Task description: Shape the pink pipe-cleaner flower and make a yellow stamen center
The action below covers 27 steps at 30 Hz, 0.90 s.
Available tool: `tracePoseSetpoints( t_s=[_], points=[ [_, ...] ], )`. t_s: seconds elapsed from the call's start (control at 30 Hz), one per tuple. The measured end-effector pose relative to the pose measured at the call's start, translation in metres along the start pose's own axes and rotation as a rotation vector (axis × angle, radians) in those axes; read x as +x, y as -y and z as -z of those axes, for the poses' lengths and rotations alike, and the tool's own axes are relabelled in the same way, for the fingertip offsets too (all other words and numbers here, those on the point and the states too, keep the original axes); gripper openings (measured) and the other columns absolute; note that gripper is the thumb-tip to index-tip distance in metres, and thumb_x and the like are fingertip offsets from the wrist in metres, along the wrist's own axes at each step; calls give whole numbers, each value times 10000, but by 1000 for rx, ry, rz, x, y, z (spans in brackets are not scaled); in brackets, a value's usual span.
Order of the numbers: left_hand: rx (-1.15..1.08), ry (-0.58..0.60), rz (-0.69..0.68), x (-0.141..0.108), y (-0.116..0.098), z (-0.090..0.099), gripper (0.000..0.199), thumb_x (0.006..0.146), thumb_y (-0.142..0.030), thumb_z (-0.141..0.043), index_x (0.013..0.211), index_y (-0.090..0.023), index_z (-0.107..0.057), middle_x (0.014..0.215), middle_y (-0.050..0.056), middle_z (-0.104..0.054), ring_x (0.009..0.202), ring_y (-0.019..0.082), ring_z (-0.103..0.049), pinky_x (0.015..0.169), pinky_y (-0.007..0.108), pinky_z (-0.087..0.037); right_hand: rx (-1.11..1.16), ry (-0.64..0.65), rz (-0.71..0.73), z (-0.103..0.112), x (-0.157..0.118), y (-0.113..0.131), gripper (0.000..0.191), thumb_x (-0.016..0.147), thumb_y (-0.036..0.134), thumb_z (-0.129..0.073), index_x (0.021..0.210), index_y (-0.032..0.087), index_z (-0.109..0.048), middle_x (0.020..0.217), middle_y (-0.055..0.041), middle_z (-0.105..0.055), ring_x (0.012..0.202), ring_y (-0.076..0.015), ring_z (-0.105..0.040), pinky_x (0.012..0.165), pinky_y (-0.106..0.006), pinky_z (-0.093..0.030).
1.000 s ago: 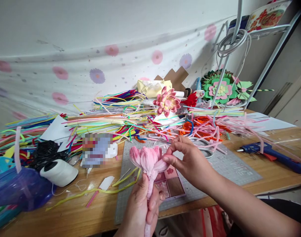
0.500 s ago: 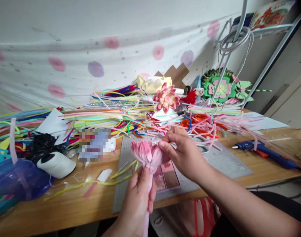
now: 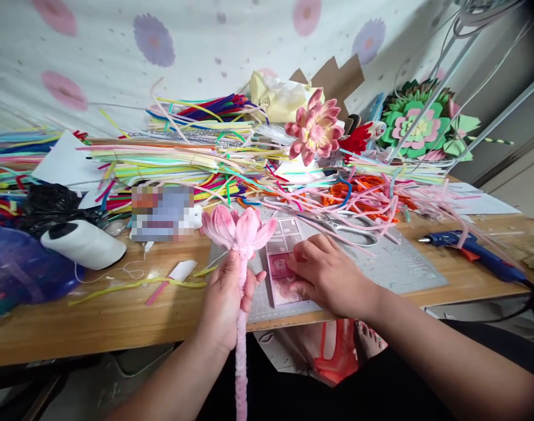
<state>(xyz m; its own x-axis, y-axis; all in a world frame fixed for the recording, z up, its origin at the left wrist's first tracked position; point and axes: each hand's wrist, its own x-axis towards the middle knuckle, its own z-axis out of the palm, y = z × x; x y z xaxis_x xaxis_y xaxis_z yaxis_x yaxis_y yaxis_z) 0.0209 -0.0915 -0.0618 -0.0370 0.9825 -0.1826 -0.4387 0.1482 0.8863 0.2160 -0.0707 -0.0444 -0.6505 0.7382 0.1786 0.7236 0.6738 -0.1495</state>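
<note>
My left hand [image 3: 229, 295] is closed round the pale pink stem of a fuzzy pink flower [image 3: 238, 231], just under its petals. The flower stands upright, its long stem running down past the table's front edge. My right hand [image 3: 328, 275] rests over a flat palette of pink and brown pans [image 3: 288, 292], with bent fingertips on a dark pink pan. Whether those fingers hold anything is too small to tell. The palette lies on a grey cutting mat [image 3: 393, 257].
Scissors [image 3: 354, 228] lie behind my right hand. A blue glue gun [image 3: 477, 251] is at the right. White thread spool [image 3: 85, 242] and yellow pipe cleaner [image 3: 130, 283] are at the left. Bundled pipe cleaners [image 3: 161, 158] and a finished pink flower [image 3: 314, 128] stand behind.
My right hand has left the petals and moved down onto the palette. The flower, still in my left hand, has shifted left and shows more spread petals. The view has tilted downward.
</note>
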Motion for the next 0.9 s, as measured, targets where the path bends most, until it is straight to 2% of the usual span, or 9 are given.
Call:
tracePoseSetpoints(
  t_s=[0.23,0.37,0.47,0.53,0.6,0.67,0.73,0.8,0.9],
  points=[
    [39,16,-11,2,2,3,441,872,-507,-510,562,-193,-513,352,-98,-443,287,42,-321,883,390,-510,92,-19,113,-9,0,0,488,872,572,-491,1189,233,-639,1057,-111,-537,959,-260,-403,902,-477,-350],
    [56,6,-2,0,3,2,474,880,-516,-487,530,-196,-506,345,-90,-434,284,45,-317,913,396,-494,24,-10,126,-13,4,7,524,854,613,-482,1210,256,-621,1095,-106,-544,1012,-284,-400,970,-556,-290],
    [61,-8,21,0,3,4,481,863,-517,-520,512,-189,-496,341,-85,-441,284,40,-319,901,387,-495,-36,-45,95,-14,7,12,544,846,619,-491,1181,214,-628,1114,-99,-559,1043,-297,-409,1035,-595,-209],
    [50,-40,54,1,4,6,470,848,-526,-540,532,-180,-511,343,-89,-446,275,29,-307,881,381,-503,-26,-99,83,-11,10,11,529,853,612,-485,1138,196,-645,1097,-95,-572,1016,-289,-428,1034,-589,-221],
    [48,-62,52,3,4,8,453,836,-544,-548,574,-175,-545,346,-92,-448,275,28,-311,855,367,-511,20,-215,82,-4,13,8,496,884,578,-457,1151,201,-638,1076,-96,-572,965,-270,-444,969,-553,-308],
    [63,-71,42,4,4,9,450,827,-570,-543,621,-172,-581,335,-92,-443,266,32,-305,820,354,-522,64,-372,74,8,17,6,495,924,531,-411,1260,204,-569,1065,-104,-554,928,-254,-442,874,-494,-378],
    [78,-67,46,2,3,5,475,816,-594,-537,606,-170,-579,313,-90,-425,254,33,-284,772,342,-532,78,-497,70,19,21,6,537,944,517,-365,1369,203,-460,1078,-116,-529,930,-254,-429,834,-469,-393],
    [81,-53,56,-3,2,-2,493,805,-598,-551,552,-175,-537,307,-87,-407,261,34,-280,713,317,-537,73,-545,69,27,23,10,574,938,545,-343,1407,219,-408,1102,-118,-511,941,-260,-417,841,-485,-389],
    [82,-25,66,-11,-1,-14,490,779,-592,-593,533,-179,-496,329,-81,-406,285,39,-288,560,248,-507,37,-561,71,28,24,17,604,917,590,-339,1389,226,-436,1158,-122,-495,982,-280,-403,897,-548,-356]
  ],
)
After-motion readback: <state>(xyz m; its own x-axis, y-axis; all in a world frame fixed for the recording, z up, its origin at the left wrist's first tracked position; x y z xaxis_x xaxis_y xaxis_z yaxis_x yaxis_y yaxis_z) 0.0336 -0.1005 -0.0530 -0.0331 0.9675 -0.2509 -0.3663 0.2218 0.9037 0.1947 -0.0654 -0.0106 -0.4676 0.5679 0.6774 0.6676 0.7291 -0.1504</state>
